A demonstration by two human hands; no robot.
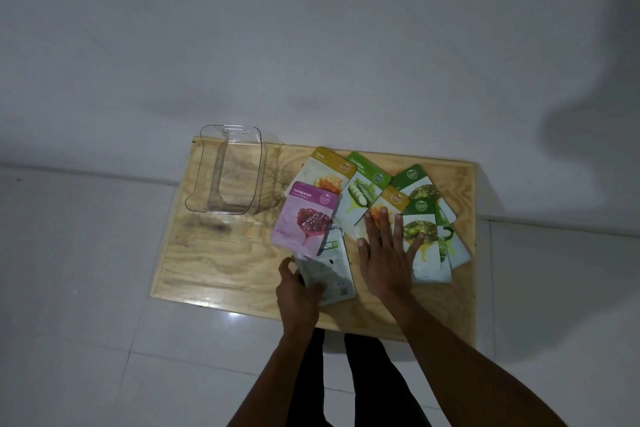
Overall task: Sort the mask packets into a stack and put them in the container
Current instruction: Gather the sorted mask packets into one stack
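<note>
Several mask packets lie fanned out on a low wooden table (221, 253). A pink pomegranate packet (306, 218) overlaps a face-down grey packet (329, 270), and my left hand (298, 288) grips that grey packet at its near left corner. My right hand (388, 253) lies flat with fingers spread on a yellow honey packet (388, 204) and a green olive packet (424, 236). Behind them are another honey packet (329, 170), a cucumber packet (363, 191) and more green packets (419, 184). The clear plastic container (227, 172) stands empty at the table's far left.
The table stands against a white wall on a glossy white tiled floor. My dark-trousered legs (346, 374) show under the near table edge. Bare wood lies in front of the container at the table's left.
</note>
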